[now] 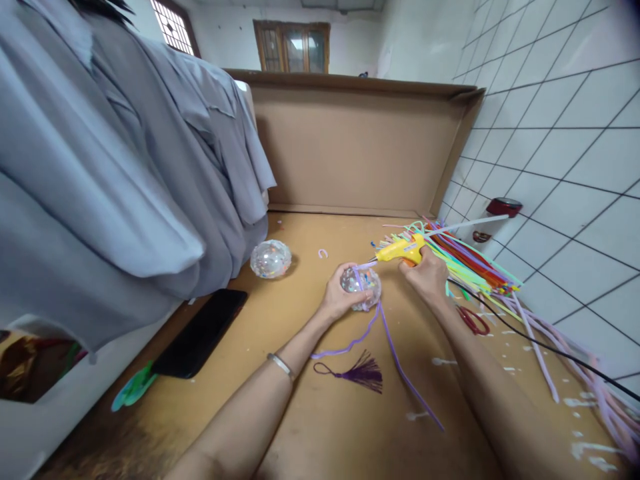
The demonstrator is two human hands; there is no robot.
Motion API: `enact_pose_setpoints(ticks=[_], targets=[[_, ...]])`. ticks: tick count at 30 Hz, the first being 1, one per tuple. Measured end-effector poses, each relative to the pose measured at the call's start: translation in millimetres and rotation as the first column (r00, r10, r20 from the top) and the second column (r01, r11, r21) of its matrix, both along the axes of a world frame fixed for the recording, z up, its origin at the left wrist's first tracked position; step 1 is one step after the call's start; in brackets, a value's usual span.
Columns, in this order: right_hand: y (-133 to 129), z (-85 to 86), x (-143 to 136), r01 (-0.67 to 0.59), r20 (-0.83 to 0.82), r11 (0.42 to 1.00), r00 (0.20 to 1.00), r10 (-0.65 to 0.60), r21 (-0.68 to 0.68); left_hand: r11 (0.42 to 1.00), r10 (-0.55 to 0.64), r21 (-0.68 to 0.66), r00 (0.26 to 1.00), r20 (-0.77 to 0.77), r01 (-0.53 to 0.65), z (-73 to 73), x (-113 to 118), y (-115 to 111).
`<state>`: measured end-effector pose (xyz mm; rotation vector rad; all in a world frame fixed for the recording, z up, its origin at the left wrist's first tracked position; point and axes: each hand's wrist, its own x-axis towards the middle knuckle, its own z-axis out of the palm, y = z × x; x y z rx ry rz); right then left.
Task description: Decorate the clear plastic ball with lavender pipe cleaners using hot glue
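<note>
Head camera view: a clear bowl (369,279) over the worktop (290,307), gripped in the fingers of the left hand (340,293); fingers of the right hand (429,272) clasp a glue gun (401,251), its nozzle seemingly touching purple strip (367,265) at the bowl's rim.

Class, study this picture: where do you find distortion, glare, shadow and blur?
Head view: grout lines on the tiled wall splay towards the right edge, suggesting a wide lens; head view: a bright patch glares in the far window; head view: soft shadow beside the left clear bowl; head view: the lower-right pink strips look smeared.
</note>
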<state>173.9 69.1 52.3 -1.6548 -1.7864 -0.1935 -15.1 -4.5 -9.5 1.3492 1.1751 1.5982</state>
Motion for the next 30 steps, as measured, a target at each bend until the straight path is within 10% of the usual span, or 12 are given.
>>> enact_pose_setpoints(ticks=[30], targets=[[-35, 1.2, 5, -0.09, 0.09, 0.996, 0.992, 0.09, -0.01, 0.999, -0.045, -0.022, 0.997, -0.064, 0.044, -3.2, -2, -2]])
